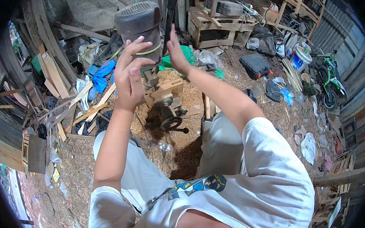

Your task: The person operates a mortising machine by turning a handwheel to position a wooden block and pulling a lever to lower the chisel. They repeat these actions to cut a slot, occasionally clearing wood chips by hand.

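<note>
A dark machine with a vented motor housing [137, 22] stands in front of me. My left hand [131, 77] is raised before the housing, fingers spread and nothing in them; it hides part of the machine's body. My right hand [180, 57] is held up flat beside a long black lever [171, 10], its fingers stretched along the lever's lower end. Below both hands, a wooden block [170, 89] sits at the machine's vise. A handwheel [171, 123] with a side handle projects toward me between my knees.
Wood shavings cover the floor [239, 93]. Boards [54, 76] and blue cloth [101, 75] lie to the left. A black case [255, 64], a white bucket [301, 56] and a small green motorbike [328, 78] are on the right. A wooden bench [223, 26] stands behind.
</note>
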A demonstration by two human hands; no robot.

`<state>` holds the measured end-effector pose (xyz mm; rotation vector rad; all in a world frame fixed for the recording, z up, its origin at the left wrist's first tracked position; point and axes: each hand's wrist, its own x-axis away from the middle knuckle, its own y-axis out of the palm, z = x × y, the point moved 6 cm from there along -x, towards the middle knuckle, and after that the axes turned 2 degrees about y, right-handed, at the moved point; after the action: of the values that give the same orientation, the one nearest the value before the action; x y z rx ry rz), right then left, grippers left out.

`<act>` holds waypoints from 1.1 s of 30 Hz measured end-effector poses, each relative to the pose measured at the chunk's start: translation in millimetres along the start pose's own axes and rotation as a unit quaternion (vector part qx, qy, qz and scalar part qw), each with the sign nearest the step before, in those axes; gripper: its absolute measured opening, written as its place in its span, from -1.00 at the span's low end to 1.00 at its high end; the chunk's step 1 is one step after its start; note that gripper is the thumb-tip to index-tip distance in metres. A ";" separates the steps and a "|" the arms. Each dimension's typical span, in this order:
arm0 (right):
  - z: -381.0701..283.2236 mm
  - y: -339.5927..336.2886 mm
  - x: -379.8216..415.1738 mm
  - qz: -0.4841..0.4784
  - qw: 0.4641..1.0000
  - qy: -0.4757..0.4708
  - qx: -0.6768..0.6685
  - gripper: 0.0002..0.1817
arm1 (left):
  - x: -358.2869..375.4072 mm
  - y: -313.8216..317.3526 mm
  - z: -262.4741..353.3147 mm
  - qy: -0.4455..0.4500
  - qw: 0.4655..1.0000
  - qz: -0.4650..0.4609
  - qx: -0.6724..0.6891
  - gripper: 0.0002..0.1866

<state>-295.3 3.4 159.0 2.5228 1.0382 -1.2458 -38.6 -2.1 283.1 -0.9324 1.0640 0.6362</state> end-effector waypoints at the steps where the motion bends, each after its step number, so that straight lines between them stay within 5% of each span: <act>1: 6.5 5.3 5.6 -0.007 0.998 0.006 0.065 -0.16 | 0.0 -2.0 1.4 0.003 1.000 -0.005 -0.001 -0.10; 3: 6.6 4.2 17.1 -0.017 0.991 -0.062 0.113 -0.20 | 1.0 -5.4 1.9 0.002 1.000 -0.009 -0.002 -0.09; 7: 26.7 7.0 -4.0 -0.015 0.995 0.017 0.096 -0.29 | 1.6 -15.4 -1.8 -0.003 1.000 0.006 0.005 -0.06; 9: 47.8 11.4 -33.6 -0.035 0.992 0.107 -0.060 -0.31 | 4.5 -17.6 -3.4 -0.016 1.000 0.005 0.011 -0.05; 15: 50.0 20.6 -64.1 -0.056 0.968 0.185 -0.161 -0.14 | 9.7 -23.1 -4.7 0.008 1.000 0.007 0.007 -0.21; 19: 38.3 16.6 -41.7 -0.027 0.958 0.227 -0.175 -0.19 | 16.0 -27.7 -7.8 -0.010 1.000 -0.024 0.014 -0.13; 21: 53.7 6.7 -26.4 -0.001 0.968 0.246 -0.042 -0.28 | 19.8 -30.2 -11.3 -0.006 1.000 -0.017 0.014 -0.20; 22: 120.8 3.5 -27.0 -0.034 0.980 0.185 0.066 -0.34 | 22.1 -32.1 -12.5 0.000 1.000 -0.011 0.013 -0.28; 26: 99.3 -17.9 33.3 -0.029 0.965 0.208 0.157 -0.41 | 27.7 -37.3 -22.5 -0.015 1.000 0.000 0.025 -0.32; 28: 92.7 -28.0 66.0 -0.054 0.902 0.288 0.317 -0.42 | 28.6 -39.4 -25.1 -0.017 0.999 0.007 0.027 -0.33; 30: 95.2 -18.2 106.5 -0.179 0.827 0.198 0.494 -0.44 | 27.7 -44.1 -24.5 -0.014 0.999 0.018 0.033 -0.35; 32: 122.4 -15.9 155.2 -0.197 0.794 0.401 0.412 -0.43 | 25.6 -46.5 -22.3 -0.014 0.999 0.016 0.025 -0.28; 33: 123.8 0.2 182.0 -0.369 0.710 0.443 0.405 -0.43 | 24.5 -46.4 -21.2 -0.013 1.000 0.012 0.017 -0.20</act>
<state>-299.1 47.8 -56.6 3.7409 2.2975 -0.4850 -1.1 -42.9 271.5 -0.8815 1.0605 0.6468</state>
